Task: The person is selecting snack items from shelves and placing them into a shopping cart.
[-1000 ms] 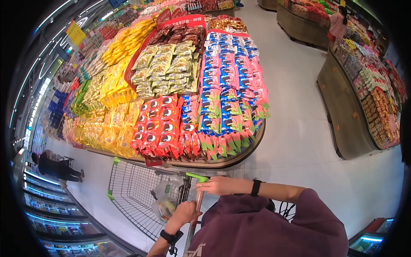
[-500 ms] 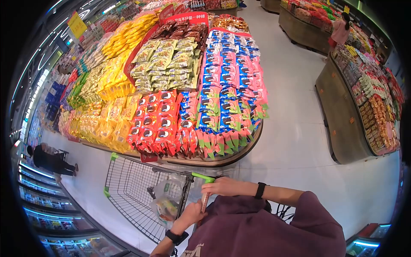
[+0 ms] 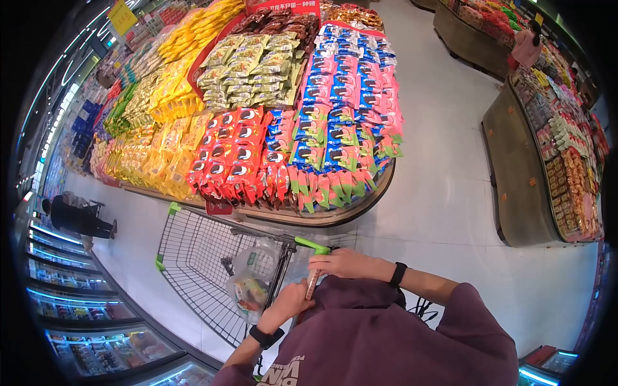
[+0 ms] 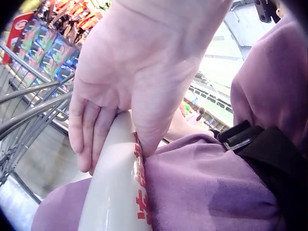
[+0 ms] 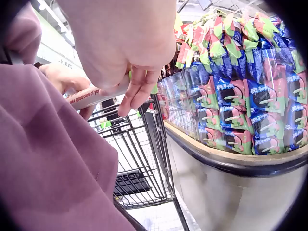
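Observation:
In the head view, a wire shopping cart (image 3: 206,257) with green corners stands in front of the wearer. My left hand (image 3: 288,303) holds the near part of its handle (image 3: 313,283); in the left wrist view the fingers (image 4: 98,130) drape down one side of the white bar, the thumb along the other. At the handle's far end, by the green end piece (image 3: 311,244), my right hand (image 3: 347,262) lies over the bar with bent fingers (image 5: 139,91), seen in the right wrist view. A clear plastic bag (image 3: 250,283) with goods sits in the cart near the handle.
A rounded display stand (image 3: 309,215) heaped with red, yellow, blue-pink and green snack packets curves close along the cart's far side. Another stand (image 3: 515,174) lies across the aisle at right. Lit freezers (image 3: 96,334) line the lower left; people (image 3: 77,215) stand farther off.
The display and cart have shifted upward in the head view, and the hands lie slightly farther right. Both hands stay on the handle.

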`<state>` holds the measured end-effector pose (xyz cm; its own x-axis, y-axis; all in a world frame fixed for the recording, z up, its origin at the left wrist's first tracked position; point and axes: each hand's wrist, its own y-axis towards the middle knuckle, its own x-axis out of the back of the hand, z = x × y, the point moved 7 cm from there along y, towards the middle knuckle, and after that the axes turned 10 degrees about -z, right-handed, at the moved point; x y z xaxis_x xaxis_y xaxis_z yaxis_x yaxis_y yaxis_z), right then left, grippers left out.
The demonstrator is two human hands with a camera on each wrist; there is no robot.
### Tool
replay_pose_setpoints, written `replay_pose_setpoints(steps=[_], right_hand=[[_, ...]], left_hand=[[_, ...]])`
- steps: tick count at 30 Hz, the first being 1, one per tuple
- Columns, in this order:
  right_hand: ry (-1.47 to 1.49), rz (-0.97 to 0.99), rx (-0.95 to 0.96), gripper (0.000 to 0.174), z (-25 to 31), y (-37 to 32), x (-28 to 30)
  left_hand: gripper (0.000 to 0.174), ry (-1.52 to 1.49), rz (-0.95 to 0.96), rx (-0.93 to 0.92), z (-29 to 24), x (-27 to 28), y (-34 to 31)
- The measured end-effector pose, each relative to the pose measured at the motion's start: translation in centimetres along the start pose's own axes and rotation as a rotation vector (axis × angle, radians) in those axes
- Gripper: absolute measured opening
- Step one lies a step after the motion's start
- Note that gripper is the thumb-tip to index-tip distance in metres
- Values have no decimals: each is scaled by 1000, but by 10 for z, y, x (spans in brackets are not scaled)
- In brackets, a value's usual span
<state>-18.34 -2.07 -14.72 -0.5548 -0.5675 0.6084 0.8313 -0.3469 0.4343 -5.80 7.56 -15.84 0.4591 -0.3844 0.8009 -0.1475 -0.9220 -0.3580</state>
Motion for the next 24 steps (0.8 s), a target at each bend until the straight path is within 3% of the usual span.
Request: replay_pose_setpoints(steps=[5,14,21,24], right_hand=[[0,-22,-34,35,4,-18,5],[-35,-120,-57,36,22,-62,21],[-104,-87,-164,42,29,-101,20],[-94,-105,-128,43,31,-119,25]], left_hand=[[43,27,5,64,-14,-8,0],[49,31,15,26,-49,-33,0],[52,346,-179,50,-116,-40,-19],[51,438,-326,49,-134,-58,-46]])
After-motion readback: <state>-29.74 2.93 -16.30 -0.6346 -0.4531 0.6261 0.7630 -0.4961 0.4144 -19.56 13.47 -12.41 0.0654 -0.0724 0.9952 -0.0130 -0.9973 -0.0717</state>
